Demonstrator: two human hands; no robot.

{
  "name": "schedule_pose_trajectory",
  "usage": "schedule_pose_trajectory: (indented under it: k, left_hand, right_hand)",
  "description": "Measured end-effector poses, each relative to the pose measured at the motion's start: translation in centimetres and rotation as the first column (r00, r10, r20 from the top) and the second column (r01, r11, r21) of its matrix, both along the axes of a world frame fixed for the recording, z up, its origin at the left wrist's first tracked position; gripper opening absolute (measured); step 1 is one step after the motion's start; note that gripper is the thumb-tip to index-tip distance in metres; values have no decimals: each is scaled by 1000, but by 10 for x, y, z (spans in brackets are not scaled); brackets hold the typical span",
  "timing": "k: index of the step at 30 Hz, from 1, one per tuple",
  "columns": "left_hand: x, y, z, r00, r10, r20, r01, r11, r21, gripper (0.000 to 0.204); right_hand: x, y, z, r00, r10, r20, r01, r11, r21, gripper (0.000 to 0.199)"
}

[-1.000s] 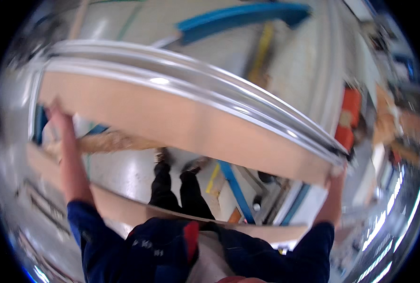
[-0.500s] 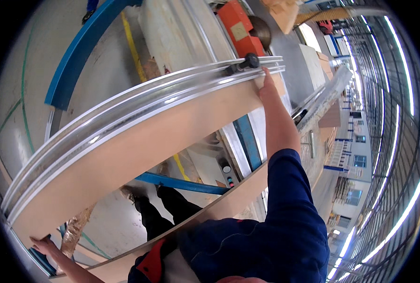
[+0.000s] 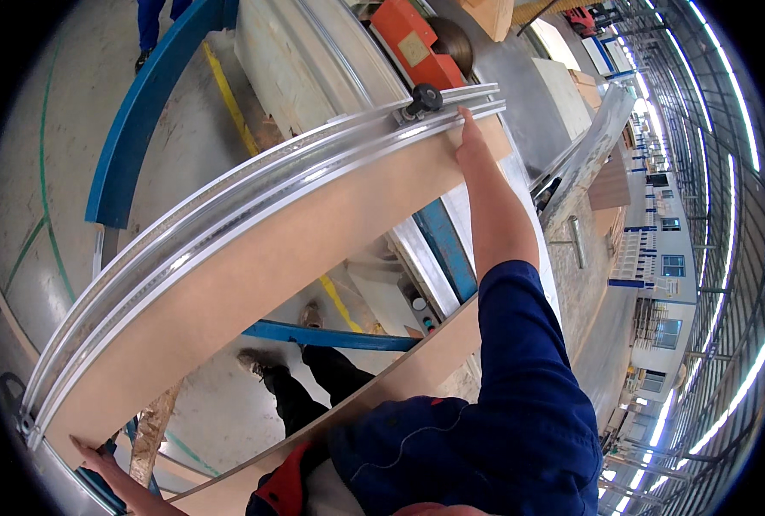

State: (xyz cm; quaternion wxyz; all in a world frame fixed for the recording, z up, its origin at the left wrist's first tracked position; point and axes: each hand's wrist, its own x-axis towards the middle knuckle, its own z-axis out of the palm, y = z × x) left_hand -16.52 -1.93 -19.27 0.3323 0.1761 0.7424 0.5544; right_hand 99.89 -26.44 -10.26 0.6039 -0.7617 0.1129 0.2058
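A long, light-brown wooden board [image 3: 253, 262] lies along a silver metal fence [image 3: 262, 185], its far edge close against the rail. At the board's left end, my left hand [image 3: 99, 462] grips the near edge, thumb on top and the other fingers hidden beneath. My right hand [image 3: 471, 142] is on the board's right end, one digit stretched toward the fence; its remaining fingers are mostly hidden. Just beyond that hand, a black knob [image 3: 425, 98] sits on the fence.
Past the fence stands a round saw blade [image 3: 449, 47] beside a red-orange housing [image 3: 406, 43]. A second wooden board [image 3: 382, 387] crosses in front of my body. A blue curved beam [image 3: 129, 142] runs at the left. Another person's legs [image 3: 149, 26] show at the far left.
The whole view has shifted, so the saw and knob appear further left. Both hands keep their places on the board. More of the other person's legs shows, and my feet have come further into view.
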Motion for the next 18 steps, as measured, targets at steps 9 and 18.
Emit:
schedule_pose_trajectory:
  k: [9, 18]
  left_hand:
    - [22, 3, 15, 999, 43, -25, -45, 993, -113, 67]
    - [18, 5, 10, 999, 9, 34, -6, 995, -99, 71]
  right_hand:
    - [-1, 3, 4, 993, -117, -35, 113, 989, -97, 95]
    - [9, -4, 1, 998, 39, -40, -38, 999, 15, 81]
